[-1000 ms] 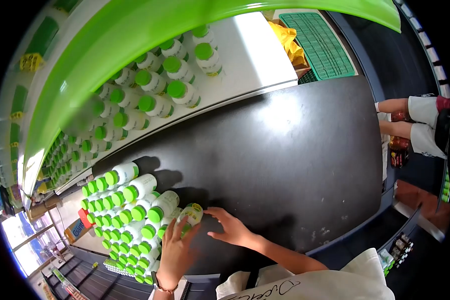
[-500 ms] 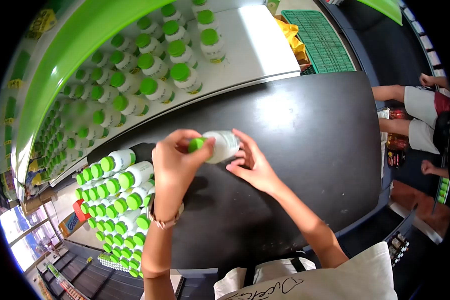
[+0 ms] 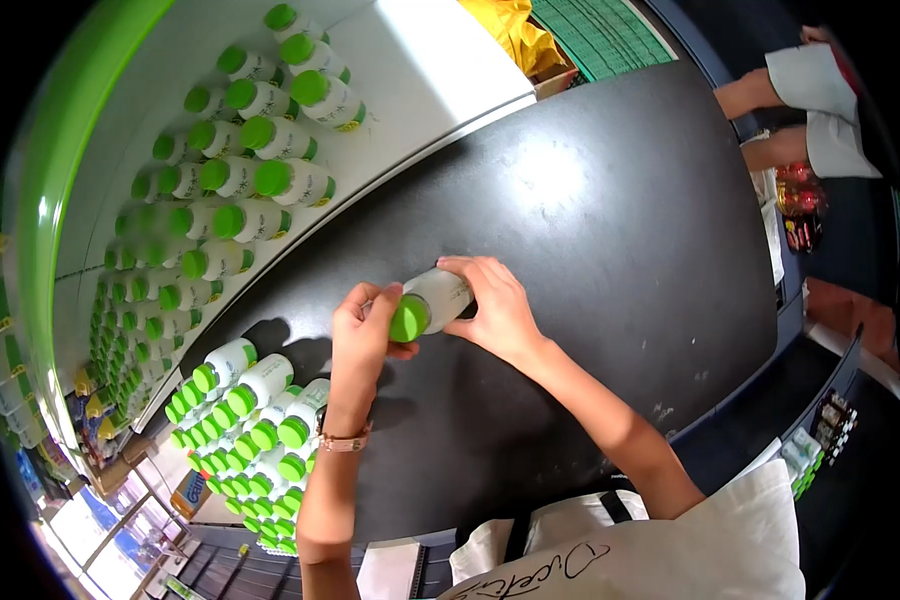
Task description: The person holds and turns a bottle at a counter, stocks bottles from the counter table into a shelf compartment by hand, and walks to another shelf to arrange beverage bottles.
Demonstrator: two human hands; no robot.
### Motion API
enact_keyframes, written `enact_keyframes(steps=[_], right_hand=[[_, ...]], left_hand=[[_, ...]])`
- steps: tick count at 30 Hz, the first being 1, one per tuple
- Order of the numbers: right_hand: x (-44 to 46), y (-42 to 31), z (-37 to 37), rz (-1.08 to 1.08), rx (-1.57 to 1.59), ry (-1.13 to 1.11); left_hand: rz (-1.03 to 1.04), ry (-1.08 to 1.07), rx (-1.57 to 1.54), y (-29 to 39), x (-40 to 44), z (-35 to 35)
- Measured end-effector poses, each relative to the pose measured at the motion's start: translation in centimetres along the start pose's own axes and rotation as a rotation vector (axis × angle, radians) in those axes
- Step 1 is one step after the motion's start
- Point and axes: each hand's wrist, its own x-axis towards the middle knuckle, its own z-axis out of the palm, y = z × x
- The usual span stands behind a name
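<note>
A white bottle with a green cap point(image 3: 442, 298) is held tilted over the dark table point(image 3: 610, 240). My left hand point(image 3: 362, 325) has its fingers closed at the green cap end. My right hand point(image 3: 498, 308) grips the white body from the other side, thumb below and fingers above. To the lower left of my left hand stand rows of similar bottles point(image 3: 262, 380) with green caps, packed close together on the table.
A white shelf point(image 3: 410, 90) behind the table bears more green-capped bottles point(image 3: 295, 182). Beyond it are a yellow bag point(image 3: 515, 35) and a green basket point(image 3: 605, 35). Another person's legs point(image 3: 770, 150) show at the right. A cardboard-coloured box point(image 3: 190, 493) lies at the lower left.
From beside the grouped bottles, both hands have come up over the table with one bottle. Since half a second ago, its cap has turned downward and the camera view has rotated.
</note>
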Motion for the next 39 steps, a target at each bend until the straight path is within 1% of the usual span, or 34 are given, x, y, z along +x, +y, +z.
enact_keyframes(steps=[2,3,6,9,11,14,16,17,18,19,20,22,24,25,26,28,31,34,39], right_hand=[[-0.4,0.7,-0.3,-0.001,0.048,-0.084],[-0.5,1.1,-0.3,-0.026,0.045,-0.086],[-0.8,1.5,-0.2,-0.069,0.03,-0.105],[-0.6,1.1,-0.2,-0.034,0.004,-0.112],[-0.6,0.9,-0.2,0.018,0.004,-0.101],[-0.5,1.2,0.0,-0.024,-0.007,-0.13],[0.3,1.0,0.3,0.016,0.025,-0.176],[0.6,0.9,0.4,0.045,0.039,-0.199],[1.0,0.8,0.7,0.035,0.06,-0.124],[2.0,0.7,1.3,0.023,0.078,-0.053],[3.3,0.9,1.9,0.004,0.092,0.02],[6.2,1.8,3.5,-0.076,0.113,0.218],[9.3,2.1,4.0,-0.117,0.066,0.243],[10.5,2.2,4.4,-0.143,0.077,0.25],[11.6,2.1,4.8,-0.141,0.029,0.275],[13.7,2.7,5.7,-0.189,-0.077,0.365],[15.1,3.8,6.6,-0.204,-0.144,0.427],[15.3,4.3,6.9,-0.189,-0.26,0.418],[15.5,4.9,7.4,-0.207,-0.348,0.426]], left_hand=[[0.035,-0.013,0.115,0.0,0.1,0.7],[0.064,-0.008,0.162,0.3,0.2,0.9],[0.236,0.101,0.6,2.3,-0.9,1.9],[0.451,-0.099,0.477,1.1,-0.7,1.2],[0.533,-0.085,0.543,1.2,-1.8,1.4],[0.672,-0.062,0.68,1.6,-1.7,1.3],[0.754,-0.079,0.78,2.0,-0.5,0.9],[0.708,-0.06,0.794,3.1,-0.3,0.9],[0.657,-0.04,0.801,4.1,0.0,0.9],[0.786,0.019,0.858,4.3,1.2,0.6],[0.839,0.081,0.912,5.0,2.0,0.4],[0.759,0.224,0.83,6.3,3.5,0.3],[0.711,0.305,0.845,7.9,4.9,-0.1],[0.783,0.33,0.785,8.1,6.3,-0.6],[0.764,0.423,0.859,9.2,6.5,-0.4],[0.624,0.425,0.914,10.7,7.5,-0.5],[0.761,0.392,0.885,10.7,9.9,-1.4],[0.838,0.423,0.99,10.2,12.0,-2.1],[0.738,0.423,0.97,10.2,12.3,-1.9]])
